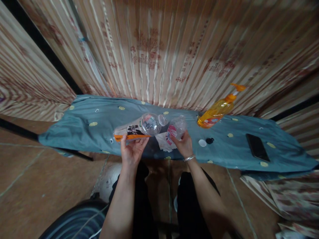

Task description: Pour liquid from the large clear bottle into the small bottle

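Note:
My left hand (pixel 132 151) grips a clear plastic bottle (pixel 134 128) with a white, black and orange label, its thumb on the near side and its fingers beneath. That bottle is tilted on its side, its neck pointing right. My right hand (pixel 183 144), with a bangle at the wrist, is closed on a smaller clear plastic bottle (pixel 178 124) with a pink and white label. The two bottles are close together, the left one's mouth near the right one. Below them a crumpled white piece of cloth or paper (pixel 163 141) lies on the blue-green cover (pixel 119 114).
A pump bottle of orange liquid (pixel 214 113) stands at the back right. Right of my right hand lie a white round cap (pixel 202 143) and a black one (pixel 209 140). Farther right is a black phone (pixel 257 147). Curtains (pixel 154 49) hang behind; a dark ribbed round object (pixel 77 220) is on the floor.

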The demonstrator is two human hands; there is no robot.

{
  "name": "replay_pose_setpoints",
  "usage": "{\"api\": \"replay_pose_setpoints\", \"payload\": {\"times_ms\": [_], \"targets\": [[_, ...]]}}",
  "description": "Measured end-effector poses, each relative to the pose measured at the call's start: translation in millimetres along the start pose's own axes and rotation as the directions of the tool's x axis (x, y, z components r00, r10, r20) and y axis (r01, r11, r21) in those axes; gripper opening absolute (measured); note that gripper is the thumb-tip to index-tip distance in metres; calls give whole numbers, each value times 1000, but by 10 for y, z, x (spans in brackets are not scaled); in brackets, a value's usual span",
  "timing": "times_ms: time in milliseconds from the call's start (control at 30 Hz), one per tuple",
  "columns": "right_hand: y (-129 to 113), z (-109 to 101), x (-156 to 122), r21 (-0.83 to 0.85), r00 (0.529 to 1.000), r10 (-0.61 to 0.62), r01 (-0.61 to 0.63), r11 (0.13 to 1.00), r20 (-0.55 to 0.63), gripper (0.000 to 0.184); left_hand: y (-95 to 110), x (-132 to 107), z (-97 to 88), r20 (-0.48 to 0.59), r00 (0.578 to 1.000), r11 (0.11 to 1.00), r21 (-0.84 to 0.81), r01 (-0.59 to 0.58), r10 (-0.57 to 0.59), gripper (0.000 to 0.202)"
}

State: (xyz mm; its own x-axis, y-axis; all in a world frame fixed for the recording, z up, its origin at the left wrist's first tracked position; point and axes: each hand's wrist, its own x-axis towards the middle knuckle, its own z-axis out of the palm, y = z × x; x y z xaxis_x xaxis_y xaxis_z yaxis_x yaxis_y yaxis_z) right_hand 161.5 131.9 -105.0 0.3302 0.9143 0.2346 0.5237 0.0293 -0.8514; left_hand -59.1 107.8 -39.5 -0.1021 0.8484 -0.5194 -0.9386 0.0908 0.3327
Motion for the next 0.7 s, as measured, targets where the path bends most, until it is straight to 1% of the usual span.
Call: {"api": "replay_pose_setpoints", "payload": {"times_ms": [133, 200, 367, 467, 700], "targets": [[27, -9, -9, -31, 1000, -24, 25, 999, 17, 54, -14, -40, 20, 23, 998, 997, 29, -66, 66, 32], [40, -13, -16, -51, 999, -26, 27, 998, 19, 56, -22, -55, 46, 54, 993, 993, 43, -109, 106, 32], [36, 10, -37, -88, 998, -52, 54, 995, 24, 59, -41, -61, 154, 224, 958, 975, 94, -201, 176, 35], [27, 22, -42, -123, 998, -52, 55, 991, 28, 60, -50, -46, 227, 266, 946, 969, 110, -222, 187, 37], [29, 18, -45, -131, 996, -78, 84, 988, 48, 57, -50, 77, 313, 295, 941, 959, 171, -225, 168, 34]]}}
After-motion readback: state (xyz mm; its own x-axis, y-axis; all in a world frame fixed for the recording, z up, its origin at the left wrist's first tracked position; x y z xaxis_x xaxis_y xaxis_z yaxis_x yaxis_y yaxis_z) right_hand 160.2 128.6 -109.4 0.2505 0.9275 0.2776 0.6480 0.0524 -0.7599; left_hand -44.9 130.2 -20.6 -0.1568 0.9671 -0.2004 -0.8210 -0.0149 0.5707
